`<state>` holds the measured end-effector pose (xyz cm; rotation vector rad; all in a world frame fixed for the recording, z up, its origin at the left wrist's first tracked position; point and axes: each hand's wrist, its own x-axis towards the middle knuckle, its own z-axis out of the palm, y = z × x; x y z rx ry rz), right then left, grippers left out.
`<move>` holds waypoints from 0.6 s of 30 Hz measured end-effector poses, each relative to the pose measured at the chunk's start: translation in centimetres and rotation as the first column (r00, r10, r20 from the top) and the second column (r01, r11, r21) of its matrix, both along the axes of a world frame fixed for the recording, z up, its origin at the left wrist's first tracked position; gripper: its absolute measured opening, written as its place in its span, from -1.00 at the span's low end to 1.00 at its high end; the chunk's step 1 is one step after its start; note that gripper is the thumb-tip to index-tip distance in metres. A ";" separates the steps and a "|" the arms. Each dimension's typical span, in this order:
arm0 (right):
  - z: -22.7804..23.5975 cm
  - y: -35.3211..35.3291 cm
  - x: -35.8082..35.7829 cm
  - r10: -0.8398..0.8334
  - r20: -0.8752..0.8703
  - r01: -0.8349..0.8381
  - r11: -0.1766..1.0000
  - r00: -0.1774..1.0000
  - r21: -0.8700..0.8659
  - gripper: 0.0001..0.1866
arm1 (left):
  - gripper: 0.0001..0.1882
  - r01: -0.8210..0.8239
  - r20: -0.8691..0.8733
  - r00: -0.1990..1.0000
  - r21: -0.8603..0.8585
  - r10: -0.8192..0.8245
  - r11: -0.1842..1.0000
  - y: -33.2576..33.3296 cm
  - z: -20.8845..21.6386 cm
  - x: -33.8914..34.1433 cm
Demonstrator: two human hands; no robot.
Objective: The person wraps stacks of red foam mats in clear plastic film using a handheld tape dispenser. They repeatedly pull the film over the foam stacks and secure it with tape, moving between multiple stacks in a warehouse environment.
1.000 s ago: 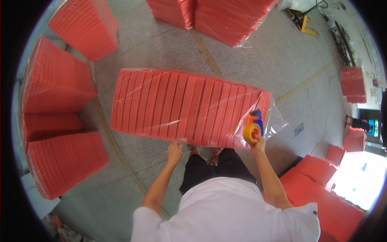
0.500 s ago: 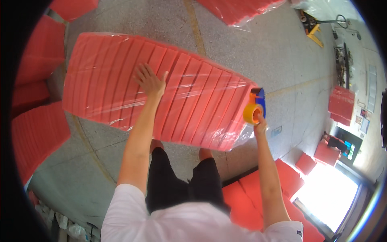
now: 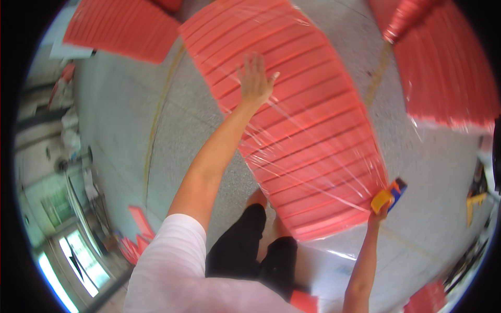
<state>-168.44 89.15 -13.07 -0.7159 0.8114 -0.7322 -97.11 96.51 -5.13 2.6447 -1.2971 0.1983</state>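
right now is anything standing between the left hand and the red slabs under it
Only the clear film over the red slabs, its glints showing beside the left hand. Nothing else visible stands between them.

The plastic-wrapped red stack [image 3: 313, 130] lies aslant, blue tape dispenser [image 3: 390, 197] alongside.

The place looked like a factory workshop or a storage hall; which of the two could not be told. A wide, hard grey floor [image 3: 190, 135] showed it, marked with a yellow line [image 3: 154, 125], as did goods in bulk: a plastic-wrapped bundle [image 3: 308, 120] of red slabs in the middle, a similar stack [image 3: 120, 31] at the far left, and a wrapped pile [image 3: 449, 68] at the far right, plus a handheld tape dispenser [image 3: 389, 200].
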 end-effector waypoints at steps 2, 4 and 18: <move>-0.6 0.2 4.0 -0.403 -0.243 0.435 0.895 0.882 0.098 -0.45 | -0.14 -0.232 0.037 0.972 0.047 0.231 0.972 5.9 -2.1 0.0; -0.9 -1.7 2.5 -0.194 -0.029 0.196 0.975 0.980 0.100 -0.51 | -0.13 -0.335 0.037 0.942 0.032 0.334 0.942 5.3 -3.4 1.1; -2.5 -5.8 2.1 -0.106 -0.122 0.112 0.993 0.987 0.041 -0.18 | -0.21 -0.403 -0.098 0.906 0.090 0.411 0.911 10.6 -5.1 -11.0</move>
